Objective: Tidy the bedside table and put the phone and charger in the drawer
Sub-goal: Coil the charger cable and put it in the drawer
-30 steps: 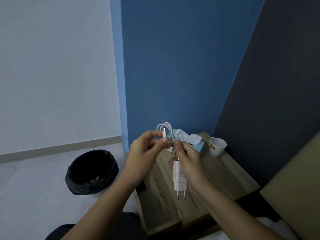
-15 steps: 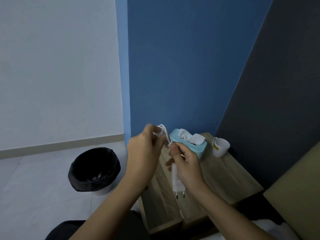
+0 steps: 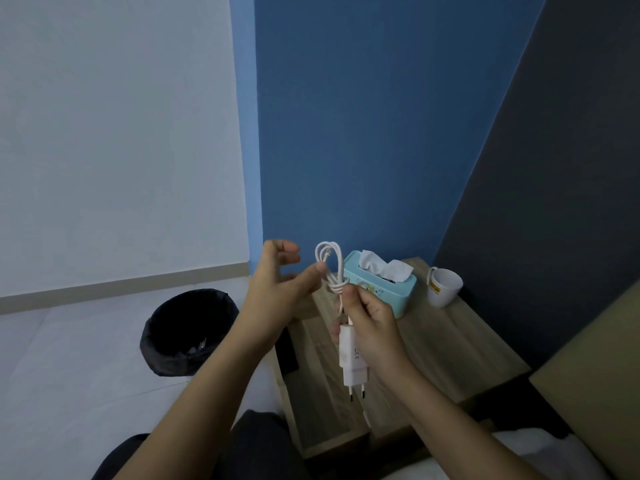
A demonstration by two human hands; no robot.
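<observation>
White charger (image 3: 352, 358) with coiled cable (image 3: 330, 268) gripped in right hand (image 3: 372, 327), above bedside table (image 3: 450, 344)
Left hand (image 3: 277, 289) loose, thumb touching coil. Risk: wrap unravels if released; drawer not visible

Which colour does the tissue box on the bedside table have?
The tissue box is light turquoise blue, with small cartoon prints on its front side; the head view shows it.

Head camera looks forward and down, close over the bedside table (image 3: 450, 344)
</observation>
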